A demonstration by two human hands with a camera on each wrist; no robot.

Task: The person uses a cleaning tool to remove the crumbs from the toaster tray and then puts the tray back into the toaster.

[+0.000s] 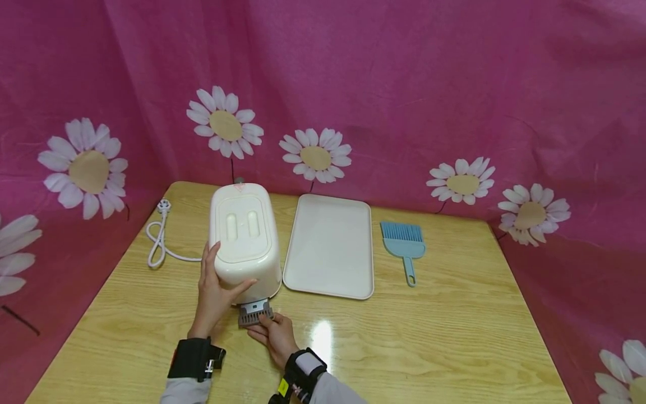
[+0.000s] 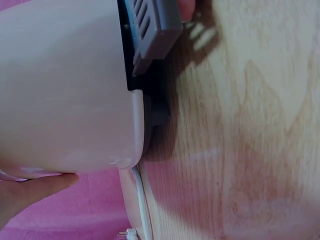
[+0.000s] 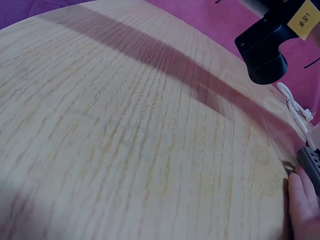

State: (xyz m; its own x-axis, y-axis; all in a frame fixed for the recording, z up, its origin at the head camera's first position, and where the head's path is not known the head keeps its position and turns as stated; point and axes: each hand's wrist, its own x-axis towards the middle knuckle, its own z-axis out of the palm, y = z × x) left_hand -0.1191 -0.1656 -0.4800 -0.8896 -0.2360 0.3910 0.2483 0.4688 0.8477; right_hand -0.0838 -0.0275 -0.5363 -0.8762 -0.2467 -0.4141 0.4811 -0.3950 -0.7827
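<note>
Pink daisy-printed cloth (image 1: 378, 84) is hung behind a wood-grained table (image 1: 429, 336). Head view: a white appliance (image 1: 254, 275) is steadied at its near left corner by the left hand (image 1: 213, 300), fingers laid along its side and thumb stretched across its front; a grey slotted piece (image 1: 251, 319), jutting low from the front, is pinched by the right hand (image 1: 279, 338). The appliance is judged smooth, stiff and fairly heavy, the piece light and best held by its outer edge. Just beside the appliance is set a low-rimmed tray (image 1: 330, 247); the appliance's contents are hidden. Left wrist view: the piece is seen at a dark opening (image 2: 130, 82). Right wrist view: the right hand's fingers are shown against its edge
</note>
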